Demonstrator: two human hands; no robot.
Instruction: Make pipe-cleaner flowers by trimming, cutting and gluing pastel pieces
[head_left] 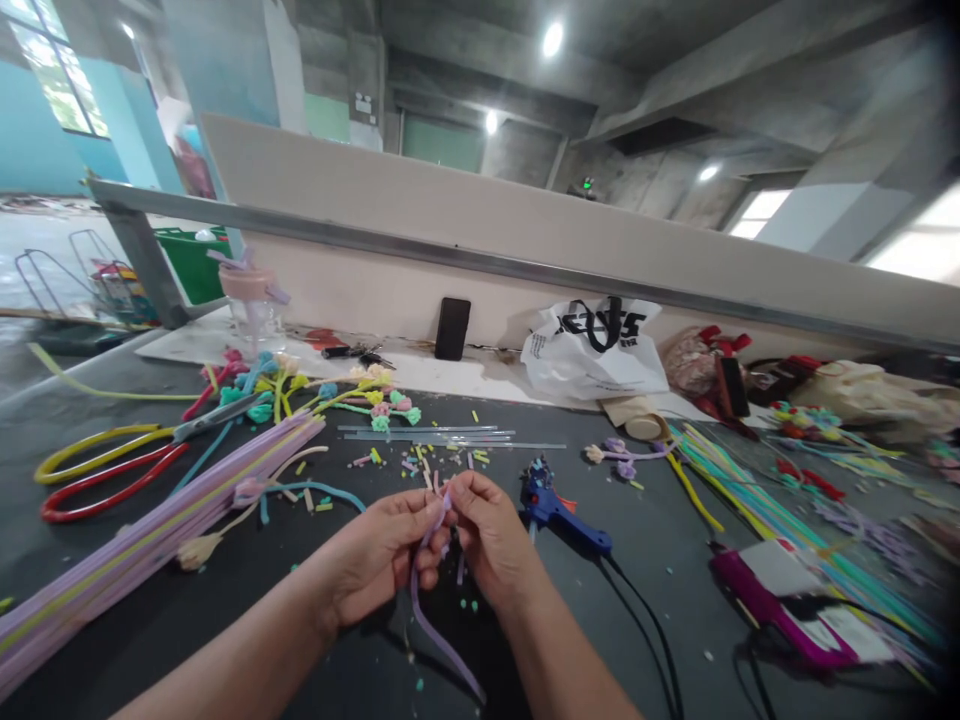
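Over the middle of the dark table, my left hand and my right hand meet fingertip to fingertip. Both pinch a purple pipe cleaner, whose long end hangs down in a curve toward the table. The upper part is bent or twisted between my fingers, and the fingers hide most of it. A blue glue gun lies just right of my right hand. Left of my left hand lies a long bundle of purple and yellow pipe cleaners.
Scissors with yellow and red handles lie at the left, near small pipe-cleaner flowers. Clear glue sticks and cut scraps lie behind my hands. A phone leans on the partition beside a white bag. A magenta tool with a cord lies right.
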